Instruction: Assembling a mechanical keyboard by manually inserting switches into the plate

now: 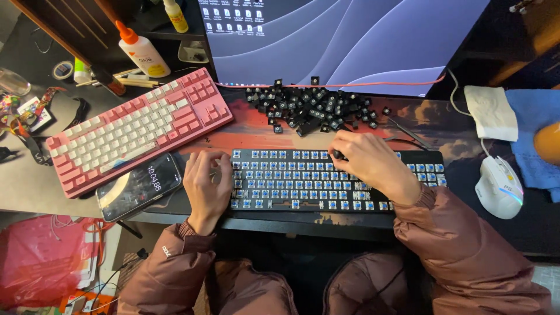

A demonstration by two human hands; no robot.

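Observation:
A black keyboard (pixel 291 178) with its keycaps off shows rows of blue switches on the desk in front of me. My left hand (pixel 207 186) rests flat on its left end, fingers curled over the edge. My right hand (pixel 370 163) lies over the upper right part of the switches, with a small black keycap pinched at its fingertips near the top row. Behind the keyboard lies a heap of several loose black keycaps (pixel 312 108).
A pink and white keyboard (pixel 137 128) lies angled at the left, a phone (pixel 140 185) with a lit timer below it. A white mouse (pixel 499 186), folded white cloth (pixel 492 111), blue cloth (pixel 534 140), glue bottle (pixel 140 51) and monitor (pixel 344 41) surround the desk.

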